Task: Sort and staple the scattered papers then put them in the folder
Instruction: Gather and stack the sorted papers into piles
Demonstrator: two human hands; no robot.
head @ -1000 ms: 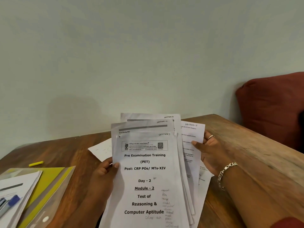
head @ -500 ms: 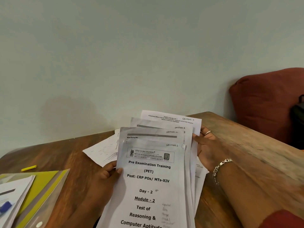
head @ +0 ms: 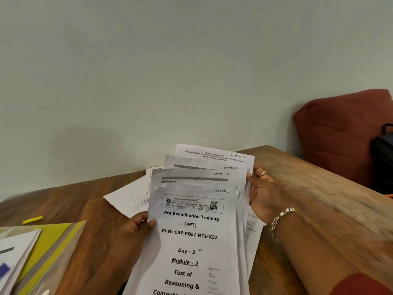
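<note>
Head cam, only view: both hands up w/ the stack of papers (head: pixel 197 231), held over the wooden table (head: pixel 308 188) near the wall. Left hand (head: pixel 136 228) grips the stack's left edge, thumb curled onto the front sheet beside the "Post: CRP POs" line, fingers hidden behind. Right hand (head: pixel 263 194) holds the right edge, thumb on the front side, fingers wrapped round the back; ring (head: pixel 262 173) on one finger, chain bracelet (head: pixel 280 220) at the wrist.

Sheets are fanned upward in steps, so the handwritten corner labels show: SECTION 1 on the front cover pg ("Pre Examination Training"), then SECTION 2, SECTION 3, and SECTION 5 on the rearmost sheet. A loose sheet (head: pixel 129 199) lies flat on the table behind and left of the stack; more paper pokes out under the right hand.

Bottom left: yellow folder (head: pixel 55 241) w/ clear cover lying on the table, well apart from the held stack, a second pile of pages (head: pixel 19 252) resting on it. Small yellow marker (head: pixel 33 220) just beyond the folder. Far right: red cushion (head: pixel 340 135), dark bag (head: pixel 382 158) against it.
</note>
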